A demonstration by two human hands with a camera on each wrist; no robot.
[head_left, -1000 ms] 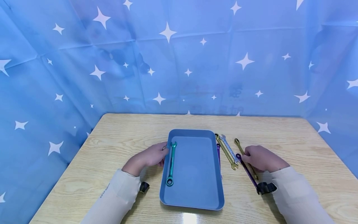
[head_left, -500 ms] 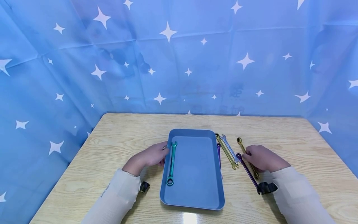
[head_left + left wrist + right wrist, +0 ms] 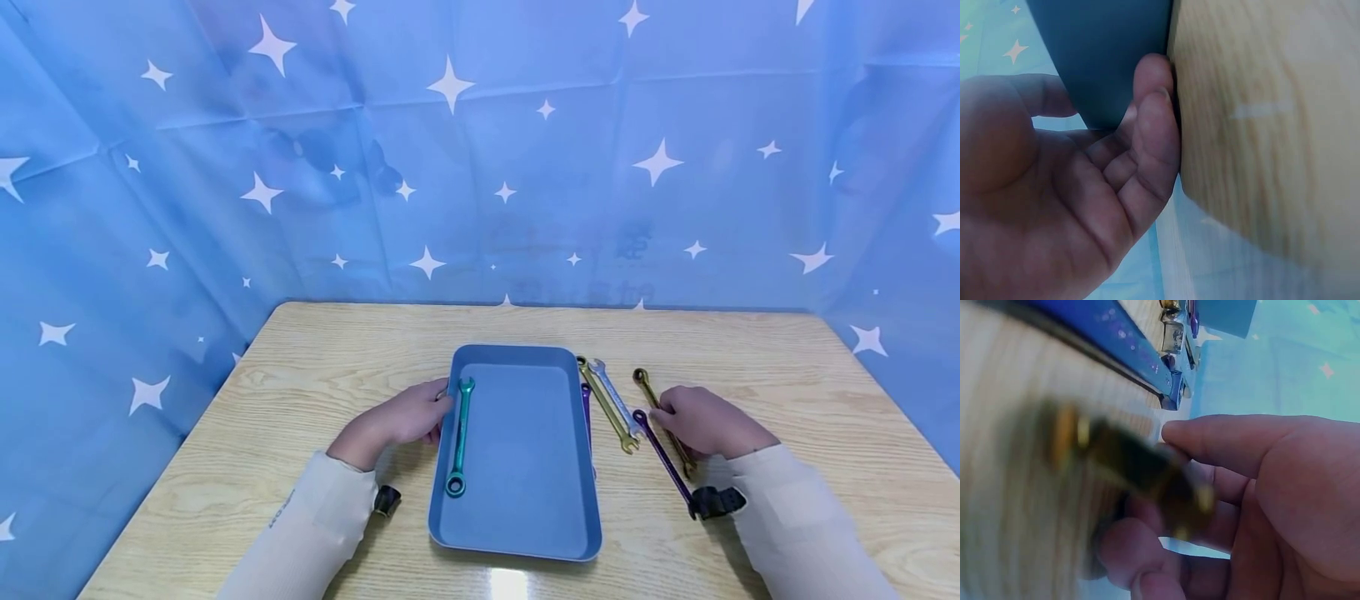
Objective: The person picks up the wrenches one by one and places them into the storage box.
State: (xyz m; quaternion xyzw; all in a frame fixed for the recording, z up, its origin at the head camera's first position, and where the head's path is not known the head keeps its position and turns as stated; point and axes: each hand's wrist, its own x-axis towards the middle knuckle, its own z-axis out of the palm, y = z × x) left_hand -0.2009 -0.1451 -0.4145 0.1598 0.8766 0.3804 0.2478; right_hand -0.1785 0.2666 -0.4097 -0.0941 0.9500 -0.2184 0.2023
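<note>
A person's left hand (image 3: 412, 414) pinches the left side of a blue tray (image 3: 525, 458) on a wooden table (image 3: 337, 346); a green wrench (image 3: 461, 435) lies inside along that edge. Right of the tray, the right hand's (image 3: 705, 422) thumb and fingers pinch a gold wrench (image 3: 647, 387), a dark purple wrench (image 3: 664, 458) just beside it.

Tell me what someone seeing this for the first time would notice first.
Probably the blue tray near the middle of the table, with a green wrench lying inside along its left side. The eye might then go to the star-patterned blue curtain behind, or to the right hand, holding a gold wrench right of the tray.
</note>
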